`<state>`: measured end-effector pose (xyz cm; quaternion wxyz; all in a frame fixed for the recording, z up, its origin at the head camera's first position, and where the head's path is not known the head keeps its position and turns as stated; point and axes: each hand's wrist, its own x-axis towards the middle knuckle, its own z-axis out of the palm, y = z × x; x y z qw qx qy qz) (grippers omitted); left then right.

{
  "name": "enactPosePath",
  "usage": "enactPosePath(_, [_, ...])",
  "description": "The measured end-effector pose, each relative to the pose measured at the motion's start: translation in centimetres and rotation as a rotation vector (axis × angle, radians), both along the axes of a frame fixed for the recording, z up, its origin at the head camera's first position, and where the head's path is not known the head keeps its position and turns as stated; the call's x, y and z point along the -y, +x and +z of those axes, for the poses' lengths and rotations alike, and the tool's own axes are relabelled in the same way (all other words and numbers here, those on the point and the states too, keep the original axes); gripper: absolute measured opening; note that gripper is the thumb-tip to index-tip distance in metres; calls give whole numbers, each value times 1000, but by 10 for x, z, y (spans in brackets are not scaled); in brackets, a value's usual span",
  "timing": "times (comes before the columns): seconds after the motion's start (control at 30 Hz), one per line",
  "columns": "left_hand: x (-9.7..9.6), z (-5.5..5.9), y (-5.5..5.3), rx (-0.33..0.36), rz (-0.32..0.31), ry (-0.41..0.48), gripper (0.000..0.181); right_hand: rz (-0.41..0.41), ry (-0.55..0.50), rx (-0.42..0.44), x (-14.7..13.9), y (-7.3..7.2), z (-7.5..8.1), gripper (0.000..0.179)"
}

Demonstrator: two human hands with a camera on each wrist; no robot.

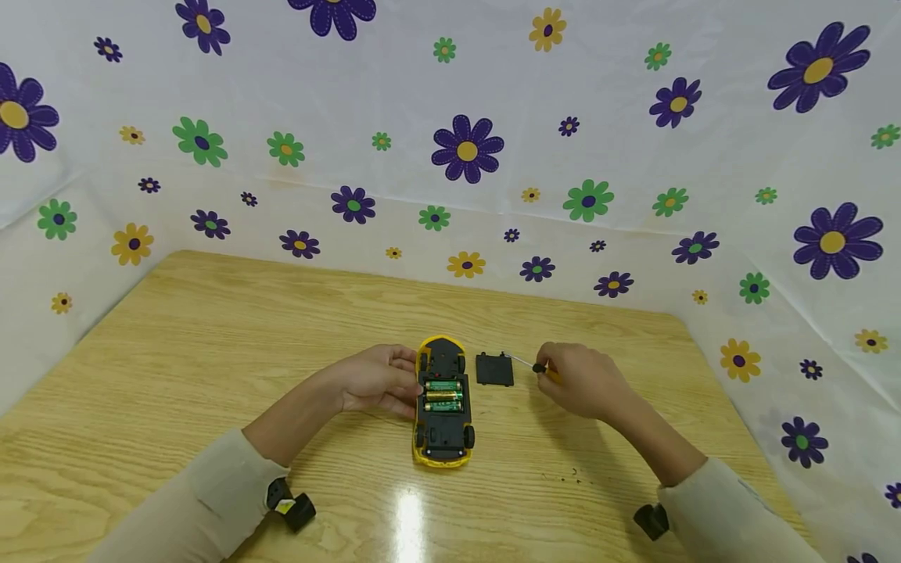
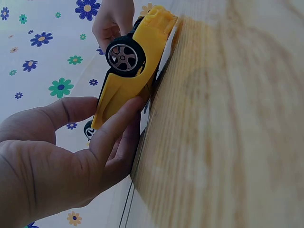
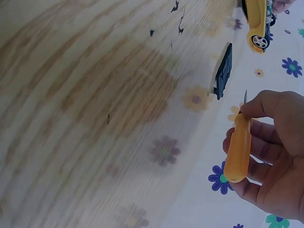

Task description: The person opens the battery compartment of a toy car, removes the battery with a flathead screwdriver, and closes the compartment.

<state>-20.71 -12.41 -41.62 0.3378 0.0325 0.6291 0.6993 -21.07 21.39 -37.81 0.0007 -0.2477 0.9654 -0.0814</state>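
A yellow toy car (image 1: 445, 435) lies upside down with its black underside up and its battery compartment uncovered. Three batteries (image 1: 443, 396), two green and one gold-coloured in the middle, sit side by side in it. My left hand (image 1: 373, 381) grips the car's left side, thumb on the underside edge and fingers along the yellow body (image 2: 123, 90). To the right of the car lies the black battery cover (image 1: 495, 371). My right hand (image 1: 580, 381) holds a screwdriver (image 3: 239, 152) by its orange handle, and the tip reaches the cover's upper right corner in the head view.
Small dark specks (image 1: 573, 475) are scattered on the wooden table (image 1: 211, 336) in front of the right hand. A white flower-printed sheet (image 1: 394, 94) rises behind the table and along both sides. Black wrist cameras (image 1: 299, 512) show at both sleeves.
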Motion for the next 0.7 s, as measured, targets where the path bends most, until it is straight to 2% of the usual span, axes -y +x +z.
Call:
enactPosePath(0.2, [-1,1,0,9,5,-6,70,-51,-104,44,1,-4,-3,19])
enactPosePath(0.33, [-1,1,0,13,6,-9,70,-84,-208,110,2,-8,-4,18])
enactPosePath(0.43, [-1,2,0,12,6,-11,68,-143,-297,204,4,-10,-4,19])
enactPosePath(0.6, [0,2,0,7,3,-14,66,-286,-451,390,10,-11,-4,22])
enactPosePath(0.7, [0,2,0,6,1,-15,67,-361,-516,462,14,-12,-5,22])
